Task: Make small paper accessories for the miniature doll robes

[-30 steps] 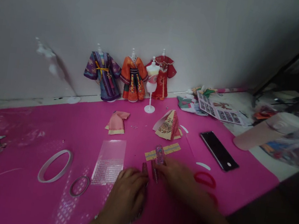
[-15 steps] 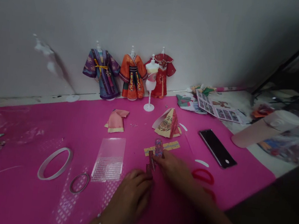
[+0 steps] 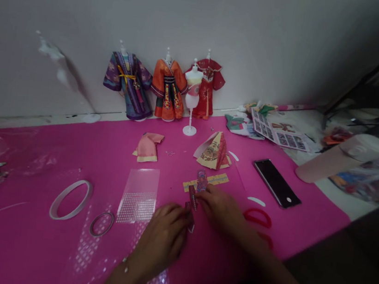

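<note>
At the centre of the pink worktop (image 3: 224, 272), two narrow dark red strips lie nearly end to end between the hands. The left hand (image 3: 166, 229) has its fingers curled, tips at the lower strip (image 3: 191, 219), at its two o'clock. The right hand (image 3: 221, 206) brings thumb and fingers close together at the studded strip (image 3: 193, 197), at its nine o'clock. Fingers hide both contacts in dim light, so I cannot tell whether either grip is closed on a strip or only steadying it. From the right hand, a patterned purple piece (image 3: 202, 177) sits at ten o'clock, crossing a yellow strip (image 3: 221, 179).

The work looks part-done: pale studs line one strip, while none can be made out on the other. The transparent sheet (image 3: 137, 205), at the left hand's ten o'clock, carries dots on its lower part only (its upper part looks bare). Around eleven o'clock from the hands, the purple robe (image 3: 127, 82), orange robe (image 3: 169, 90) and red dress (image 3: 211, 89) are on stands; the pink top (image 3: 149, 147) and floral skirt (image 3: 213, 152) lie off any stand, unworn.
</note>
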Available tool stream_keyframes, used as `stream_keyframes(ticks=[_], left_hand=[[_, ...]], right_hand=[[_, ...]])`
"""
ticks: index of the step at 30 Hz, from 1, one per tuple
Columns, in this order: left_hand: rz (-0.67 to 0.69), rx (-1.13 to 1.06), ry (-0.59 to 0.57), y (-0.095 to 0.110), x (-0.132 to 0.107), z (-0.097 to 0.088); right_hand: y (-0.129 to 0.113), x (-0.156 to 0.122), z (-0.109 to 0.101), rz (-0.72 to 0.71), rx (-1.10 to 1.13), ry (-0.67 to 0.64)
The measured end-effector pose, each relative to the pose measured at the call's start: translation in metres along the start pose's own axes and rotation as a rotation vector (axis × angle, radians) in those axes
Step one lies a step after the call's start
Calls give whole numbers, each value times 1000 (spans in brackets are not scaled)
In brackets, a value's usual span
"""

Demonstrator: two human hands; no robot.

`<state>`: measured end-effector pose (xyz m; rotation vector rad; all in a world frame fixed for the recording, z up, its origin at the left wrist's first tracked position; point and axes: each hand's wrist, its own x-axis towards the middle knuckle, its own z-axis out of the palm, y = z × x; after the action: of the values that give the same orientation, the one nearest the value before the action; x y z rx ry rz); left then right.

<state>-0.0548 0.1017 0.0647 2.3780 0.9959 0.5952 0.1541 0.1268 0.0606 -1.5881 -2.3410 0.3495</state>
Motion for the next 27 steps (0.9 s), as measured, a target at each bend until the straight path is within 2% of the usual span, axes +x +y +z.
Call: stream_keyframes(ticks=[10, 23, 27], left_hand=[[-10, -45, 16, 0, -1, -2], [-59, -139, 139, -8, -2, 0], [-116, -184, 196, -12, -4, 4]], right_hand=[[-2, 8, -1, -14, 17, -45], [-7, 20, -3, -1, 54, -121], [-5, 20, -2, 10, 98, -93]])
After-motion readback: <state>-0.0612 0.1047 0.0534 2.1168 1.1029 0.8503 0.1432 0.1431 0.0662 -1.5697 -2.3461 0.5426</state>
